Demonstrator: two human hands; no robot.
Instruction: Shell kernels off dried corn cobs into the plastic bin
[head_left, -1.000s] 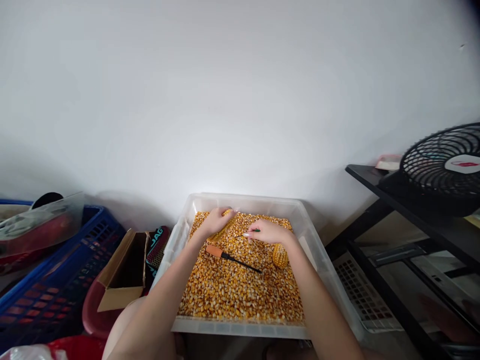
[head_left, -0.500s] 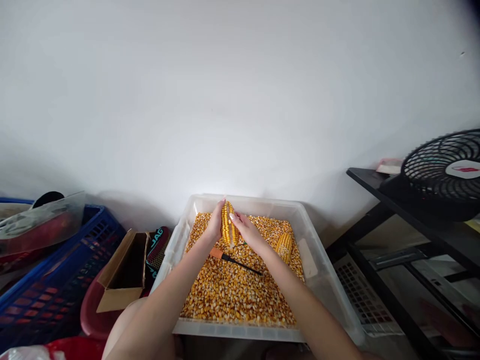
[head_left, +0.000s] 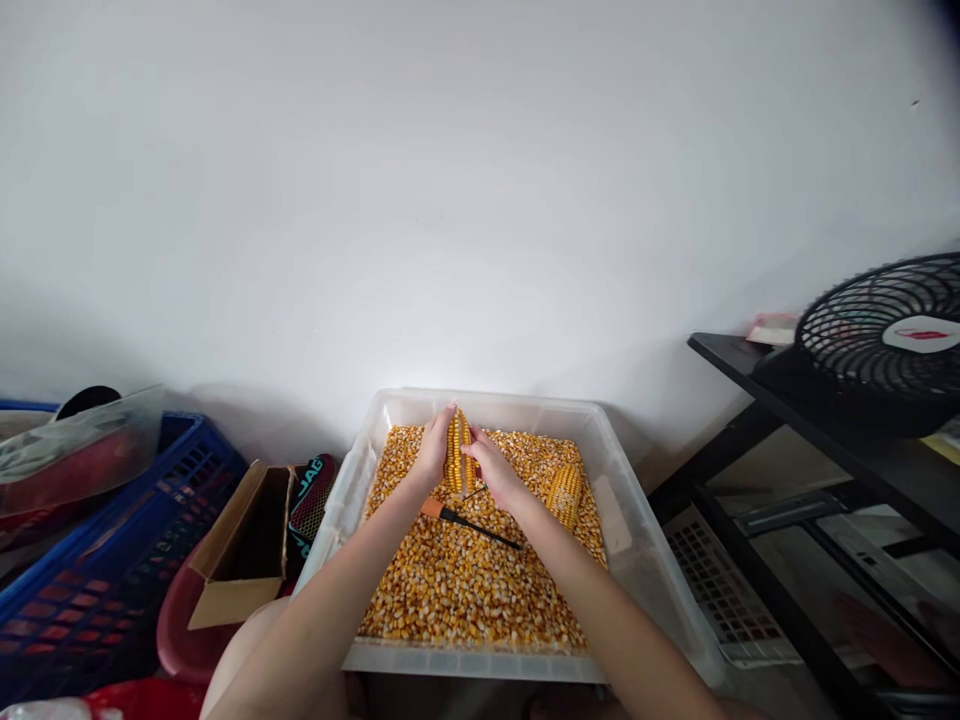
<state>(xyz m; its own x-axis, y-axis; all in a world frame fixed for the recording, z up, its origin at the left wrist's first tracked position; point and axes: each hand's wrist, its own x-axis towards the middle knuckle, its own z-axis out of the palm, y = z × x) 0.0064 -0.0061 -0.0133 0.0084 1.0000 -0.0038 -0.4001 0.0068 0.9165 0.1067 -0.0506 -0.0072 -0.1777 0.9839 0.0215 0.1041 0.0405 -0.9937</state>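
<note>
**Corn cob held upright between both hands over a tub of kernels**

Fingers of both hands are wrapped around one corn cob (head_left: 458, 452), which stands upright above the far end of a clear plastic tub (head_left: 637, 520). The left hand (head_left: 435, 452) clasps the cob from its left side, the right hand (head_left: 491, 470) presses against its right side and lower part, so the two hands close on it together. Just below the hands, a screwdriver with an orange handle (head_left: 465, 520) lies flat on the loose corn kernels (head_left: 465, 590) that fill the tub. A second cob (head_left: 564, 492) rests on the kernels to the right of the hands, untouched. Both forearms reach in over the near rim.

Left of the tub sit an open cardboard box (head_left: 240, 550) and a blue plastic crate (head_left: 90, 580). To the right stands a black shelf (head_left: 795, 440) with a black fan (head_left: 885, 340) on top. A plain white wall (head_left: 450, 200) rises behind everything.
</note>
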